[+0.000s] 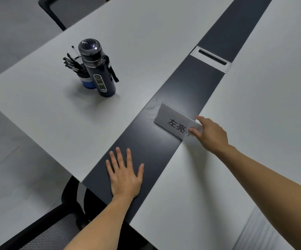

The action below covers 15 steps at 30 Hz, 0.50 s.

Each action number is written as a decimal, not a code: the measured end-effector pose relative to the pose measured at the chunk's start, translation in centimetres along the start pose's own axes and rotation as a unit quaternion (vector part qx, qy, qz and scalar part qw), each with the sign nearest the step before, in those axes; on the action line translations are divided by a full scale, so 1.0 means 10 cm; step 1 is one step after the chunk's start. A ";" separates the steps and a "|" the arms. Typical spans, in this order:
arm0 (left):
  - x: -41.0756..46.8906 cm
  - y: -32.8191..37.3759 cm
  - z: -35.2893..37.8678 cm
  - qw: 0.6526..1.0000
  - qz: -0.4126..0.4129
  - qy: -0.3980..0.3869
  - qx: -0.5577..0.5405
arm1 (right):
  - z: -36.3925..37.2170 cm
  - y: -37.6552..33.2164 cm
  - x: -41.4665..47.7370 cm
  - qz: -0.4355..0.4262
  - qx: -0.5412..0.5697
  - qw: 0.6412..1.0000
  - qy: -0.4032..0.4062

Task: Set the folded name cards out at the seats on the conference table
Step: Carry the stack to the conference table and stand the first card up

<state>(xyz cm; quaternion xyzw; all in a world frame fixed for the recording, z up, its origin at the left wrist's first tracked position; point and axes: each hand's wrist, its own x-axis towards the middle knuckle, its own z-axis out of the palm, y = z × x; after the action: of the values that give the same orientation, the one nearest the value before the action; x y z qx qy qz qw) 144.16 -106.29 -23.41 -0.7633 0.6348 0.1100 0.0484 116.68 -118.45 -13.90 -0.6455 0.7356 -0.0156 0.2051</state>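
From the head camera, the folded name card (175,121) stands on the dark centre strip (191,83) of the conference table (128,42), its right end reaching the edge of the right-hand pale panel. It is a stiff white tent of card with a crisp top fold and black printed characters facing the near side. The right hand (211,134) pinches the card's right end, thumb on the printed face and fingers over the fold. The left hand (125,175) lies flat on the strip nearer in, fingers straight and spread, holding nothing.

The step in hand looks like placing or squaring this one card. The next move probably calls for a light release, so the thin card does not tip or skid on the smooth matte top.

On the left panel stands a glossy dark cylindrical water bottle (97,69), just beside a blue cup (87,82) of black pens (72,62). Farther along the strip sits a silver-framed cable port (211,58). A mesh-seated chair (55,230) shows at the near left.
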 end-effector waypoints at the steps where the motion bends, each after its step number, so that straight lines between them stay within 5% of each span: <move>1: 0.00 0.00 0.01 1.000 0.000 0.003 0.000 | 0.02 -0.01 0.03 0.002 0.005 1.000 0.003; 15: 0.01 -0.01 0.05 1.000 0.005 0.018 0.002 | -0.17 0.06 0.45 0.033 0.010 0.999 0.036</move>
<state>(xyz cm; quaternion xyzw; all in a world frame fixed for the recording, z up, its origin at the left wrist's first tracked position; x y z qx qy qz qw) 144.22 -106.26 -23.89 -0.7617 0.6399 0.0951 0.0374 115.23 -123.07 -13.79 -0.6176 0.7633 -0.0392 0.1856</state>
